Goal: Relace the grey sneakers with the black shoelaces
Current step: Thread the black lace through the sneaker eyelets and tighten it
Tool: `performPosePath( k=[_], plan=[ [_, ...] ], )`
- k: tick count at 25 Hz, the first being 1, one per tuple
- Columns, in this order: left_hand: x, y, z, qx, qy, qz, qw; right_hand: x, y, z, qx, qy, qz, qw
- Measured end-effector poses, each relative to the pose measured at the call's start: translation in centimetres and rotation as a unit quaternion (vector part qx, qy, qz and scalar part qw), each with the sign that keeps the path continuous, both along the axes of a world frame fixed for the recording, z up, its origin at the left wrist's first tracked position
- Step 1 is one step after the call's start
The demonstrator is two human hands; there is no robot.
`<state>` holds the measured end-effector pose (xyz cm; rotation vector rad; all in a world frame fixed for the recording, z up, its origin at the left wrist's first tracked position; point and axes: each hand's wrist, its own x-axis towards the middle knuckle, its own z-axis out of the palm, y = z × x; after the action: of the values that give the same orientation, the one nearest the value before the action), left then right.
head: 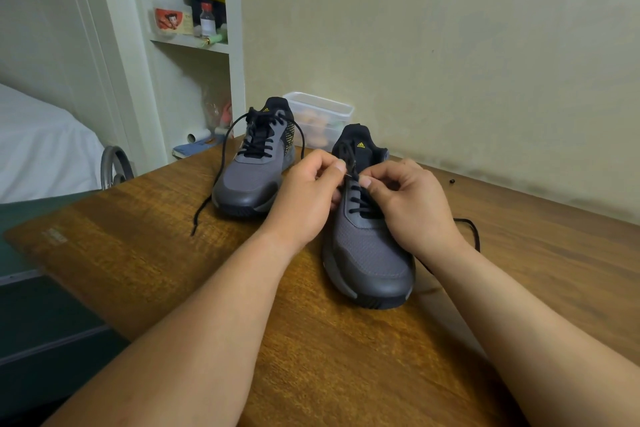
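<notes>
Left hand and right hand pinch the black shoelace above centre-frame grey sneaker | risk: thin tip could slip from fingers, missing the eyelet.

Left hand and right hand close together — both in a thumb-and-forefinger pinch.

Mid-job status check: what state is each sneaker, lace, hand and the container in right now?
far sneaker, upright, laced, ends loose and untied.
near sneaker, upright, lower eyelets laced.
near shoelace, partly threaded, one end trailing to the right.
left hand, pinching the near shoelace.
right hand, pinching the near shoelace.
plastic container, lid on.
</notes>
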<state>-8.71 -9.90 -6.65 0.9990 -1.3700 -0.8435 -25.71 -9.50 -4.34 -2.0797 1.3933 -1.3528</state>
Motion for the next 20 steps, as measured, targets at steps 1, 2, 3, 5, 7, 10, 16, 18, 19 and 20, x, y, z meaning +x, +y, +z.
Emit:
performPosePath(
  k=[1, 2, 3, 5, 7, 10, 16, 18, 19, 20],
  plan=[
    [0.1, 0.0, 0.0, -0.008, -0.011, -0.003, 1.0, 0.1, 0.1, 0.0, 0.0, -0.002, -0.003, 1.0],
    [0.1, 0.0, -0.1, -0.015, -0.027, -0.004, 1.0, 0.2, 0.2, 0.0, -0.001, 0.002, -0.005, 1.0],
    [0.2, 0.0, -0.2, -0.016, -0.042, -0.002, 0.999, 0.2, 0.2, 0.1, 0.0, 0.011, -0.004, 1.0],
    [0.0, -0.2, -0.4, -0.009, -0.045, 0.017, 0.999, -0.1, 0.2, 0.5, 0.005, 0.055, -0.005, 0.998],
    [-0.2, -0.1, -0.1, 0.01, 0.015, 0.048, 0.999, -0.5, 0.3, 1.2, 0.011, 0.114, 0.005, 0.993],
    [0.1, 0.2, 0.9, 0.071, 0.234, 0.012, 0.97, -1.0, 0.4, 2.0, 0.066, 0.115, 0.031, 0.991],
    [0.0, 0.4, 0.8, 0.073, 0.187, 0.0, 0.98, -1.2, 0.7, 2.3, 0.113, 0.049, 0.041, 0.992],
    [-0.3, 0.8, 0.8, 0.04, -0.024, 0.063, 0.997, -1.2, 0.7, 2.4, 0.109, 0.047, 0.041, 0.992],
    [-0.4, 1.2, 0.9, 0.029, -0.106, 0.082, 0.991, -1.3, 0.7, 2.5, 0.107, 0.041, 0.041, 0.993],
    [-0.4, 1.5, 1.0, 0.026, -0.15, 0.089, 0.984, -1.3, 0.7, 2.5, 0.105, 0.034, 0.041, 0.993]
  ],
)
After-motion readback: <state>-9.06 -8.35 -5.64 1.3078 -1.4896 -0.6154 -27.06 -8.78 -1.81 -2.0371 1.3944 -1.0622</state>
